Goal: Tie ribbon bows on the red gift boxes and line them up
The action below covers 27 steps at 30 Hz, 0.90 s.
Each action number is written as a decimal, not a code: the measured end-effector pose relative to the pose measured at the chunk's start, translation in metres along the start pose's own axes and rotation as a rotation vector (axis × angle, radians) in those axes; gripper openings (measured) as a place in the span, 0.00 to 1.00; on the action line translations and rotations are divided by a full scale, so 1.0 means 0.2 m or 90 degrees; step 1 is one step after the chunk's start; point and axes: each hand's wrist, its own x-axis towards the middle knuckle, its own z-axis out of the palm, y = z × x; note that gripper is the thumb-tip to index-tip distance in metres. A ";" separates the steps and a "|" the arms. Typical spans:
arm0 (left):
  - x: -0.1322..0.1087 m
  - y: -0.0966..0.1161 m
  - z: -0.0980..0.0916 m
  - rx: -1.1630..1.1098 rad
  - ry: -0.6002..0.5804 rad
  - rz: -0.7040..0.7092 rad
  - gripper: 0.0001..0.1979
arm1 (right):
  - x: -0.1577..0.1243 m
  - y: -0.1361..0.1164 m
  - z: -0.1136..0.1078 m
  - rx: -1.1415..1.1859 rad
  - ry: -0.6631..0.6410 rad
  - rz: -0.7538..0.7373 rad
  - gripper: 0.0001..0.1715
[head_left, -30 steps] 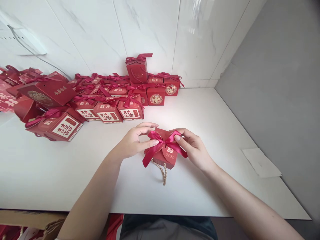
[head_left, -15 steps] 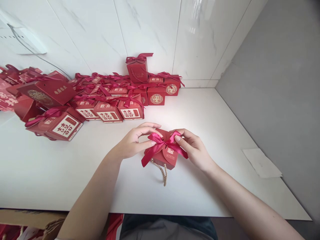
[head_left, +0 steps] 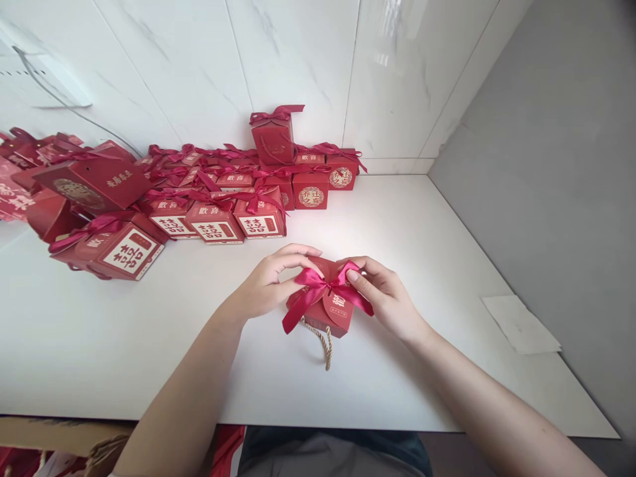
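Note:
A small red gift box [head_left: 339, 320] sits on the white table before me, its rounded top flaps folded together. Across its top is a crimson ribbon bow [head_left: 303, 308], knotted at the middle, with two loops and two loose tails. My left hand [head_left: 271, 281] is closed on the bow's left loop, the thumb behind the ribbon. The right loop is pinched between thumb and fingers of my right hand [head_left: 380, 288]. A twisted gold rope handle [head_left: 325, 351] hangs from the box's near side onto the table.
Rows of finished-looking red boxes [head_left: 213, 228] with ribbon bows stand along the tiled wall at the back left. One box [head_left: 273, 139] stands on top of others. White paper sheets [head_left: 519, 324] lie at the right edge. A cardboard carton [head_left: 59, 434] is below the table's front edge.
My left thumb has slipped behind the left loop, and that loop and its tail have shifted slightly. My right hand and the box stay almost where they were.

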 end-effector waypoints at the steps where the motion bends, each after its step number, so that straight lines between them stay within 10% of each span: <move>1: 0.00 0.00 -0.01 -0.008 0.007 -0.004 0.12 | 0.00 0.00 0.00 -0.001 0.001 -0.002 0.15; 8: -0.02 0.04 -0.05 0.030 -0.018 0.057 0.13 | -0.01 -0.02 -0.01 0.015 0.029 -0.013 0.15; 23: 0.02 0.00 0.10 -0.007 0.177 -0.020 0.11 | 0.00 0.00 0.00 -0.014 0.092 -0.047 0.15; 27: 0.00 0.00 0.02 -0.039 0.082 -0.002 0.17 | 0.01 0.00 -0.02 0.039 0.096 -0.050 0.17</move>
